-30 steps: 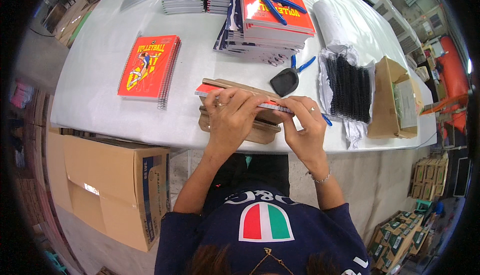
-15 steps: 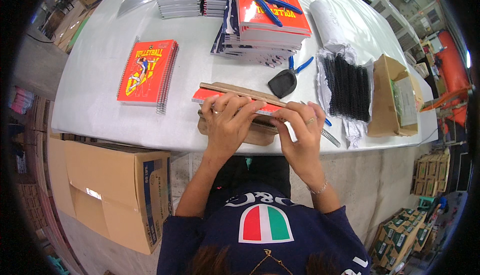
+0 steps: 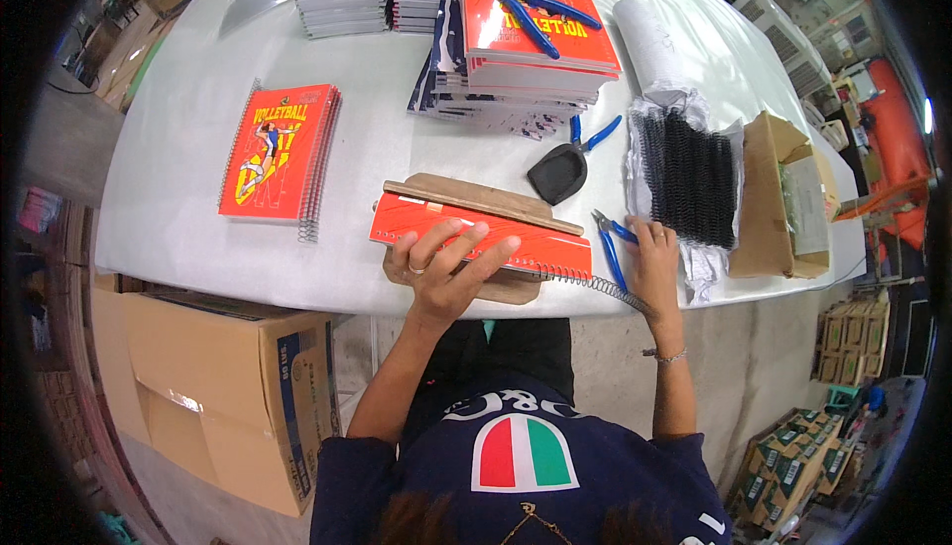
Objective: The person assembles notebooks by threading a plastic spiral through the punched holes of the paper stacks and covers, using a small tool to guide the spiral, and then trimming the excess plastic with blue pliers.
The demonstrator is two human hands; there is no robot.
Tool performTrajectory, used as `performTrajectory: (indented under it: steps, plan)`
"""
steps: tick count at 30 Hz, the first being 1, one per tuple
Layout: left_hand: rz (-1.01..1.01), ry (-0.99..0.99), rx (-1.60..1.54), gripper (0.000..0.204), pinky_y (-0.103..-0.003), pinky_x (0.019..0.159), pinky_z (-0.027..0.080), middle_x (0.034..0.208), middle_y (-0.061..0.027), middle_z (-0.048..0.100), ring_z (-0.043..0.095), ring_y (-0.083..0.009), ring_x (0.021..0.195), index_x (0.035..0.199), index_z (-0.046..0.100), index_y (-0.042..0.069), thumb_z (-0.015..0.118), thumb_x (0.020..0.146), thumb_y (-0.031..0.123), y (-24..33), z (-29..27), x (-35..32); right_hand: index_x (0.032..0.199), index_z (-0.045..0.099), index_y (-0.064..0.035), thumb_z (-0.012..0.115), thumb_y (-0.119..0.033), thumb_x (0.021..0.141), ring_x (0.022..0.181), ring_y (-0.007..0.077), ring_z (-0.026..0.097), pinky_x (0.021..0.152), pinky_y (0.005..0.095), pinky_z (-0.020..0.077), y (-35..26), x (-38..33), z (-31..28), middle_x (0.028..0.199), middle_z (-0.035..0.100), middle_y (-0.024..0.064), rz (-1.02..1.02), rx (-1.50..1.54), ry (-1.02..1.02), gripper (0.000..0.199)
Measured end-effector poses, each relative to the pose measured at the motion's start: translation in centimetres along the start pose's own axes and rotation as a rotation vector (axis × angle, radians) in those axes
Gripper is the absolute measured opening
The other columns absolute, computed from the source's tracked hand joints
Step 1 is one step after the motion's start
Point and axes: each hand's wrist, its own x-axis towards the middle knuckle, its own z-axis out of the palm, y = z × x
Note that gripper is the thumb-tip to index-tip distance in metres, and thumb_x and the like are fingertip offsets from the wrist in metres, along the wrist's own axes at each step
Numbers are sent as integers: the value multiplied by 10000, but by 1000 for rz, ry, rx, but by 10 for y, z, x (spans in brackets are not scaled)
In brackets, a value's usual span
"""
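My left hand (image 3: 446, 272) grips the near edge of a red-covered notebook (image 3: 416, 220), fingers spread over its punched holes. The notebook lies in a wooden holder (image 3: 476, 198) with a strip along its far side. A dark spiral wire (image 3: 610, 289) is threaded into the holes at the notebook's right end; its loose length reaches to my right wrist. My right hand (image 3: 656, 265) has its fingers curled over one handle of blue-handled wire cutters (image 3: 612, 259) lying on the table. Its fingertips are partly hidden.
A spiral-bound red notebook (image 3: 278, 153) lies left. Behind are a stack of red books (image 3: 540, 69) with cutters (image 3: 535, 24) on top, and other blue-handled pliers with a black pad (image 3: 558, 173). Black coils (image 3: 689, 178) and an open carton (image 3: 769, 218) sit right; a big box (image 3: 208, 376) stands below.
My right hand has left the notebook's edge and moved right to the wire cutters. The wire in the holes now shows. My left hand stays on the notebook, which is tilted more into view.
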Motion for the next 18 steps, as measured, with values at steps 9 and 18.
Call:
performTrajectory:
  steps: [9,18]
  plan:
    - [4,-15,15,214,-398,1126,220,1140,127,524,463,-135,1173,976,686,440,726,835,283,-1,2,-6,1268,515,-30,476,64,880,962,315,537,895,394,398,0,39,-78,1042,537,176,-53,153,22,400]
    - [-17,14,63,319,-363,1163,159,1128,187,525,457,-53,1154,1045,655,512,702,749,621,-3,6,-14,976,648,-58,628,-102,840,724,322,600,623,406,452,-98,80,-166,807,577,135,-364,242,-317,145]
